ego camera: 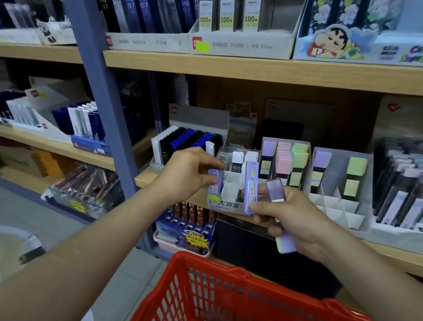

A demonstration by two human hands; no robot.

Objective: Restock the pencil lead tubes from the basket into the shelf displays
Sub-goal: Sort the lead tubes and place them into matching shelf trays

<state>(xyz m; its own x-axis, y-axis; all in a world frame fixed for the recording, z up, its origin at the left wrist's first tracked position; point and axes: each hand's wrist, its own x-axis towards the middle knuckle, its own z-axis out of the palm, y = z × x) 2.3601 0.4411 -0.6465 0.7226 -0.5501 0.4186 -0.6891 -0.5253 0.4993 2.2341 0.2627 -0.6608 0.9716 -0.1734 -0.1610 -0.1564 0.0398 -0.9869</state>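
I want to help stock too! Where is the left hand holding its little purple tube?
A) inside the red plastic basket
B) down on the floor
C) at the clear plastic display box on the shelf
C: the left hand pinches the small purple lead tube at the clear plastic display box on the wooden shelf, well above the red plastic basket.

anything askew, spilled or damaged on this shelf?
Nothing spilled or damaged. Only gaps stand out: the clear display at centre is mostly empty slots, and the pastel display to its right has bare front compartments.
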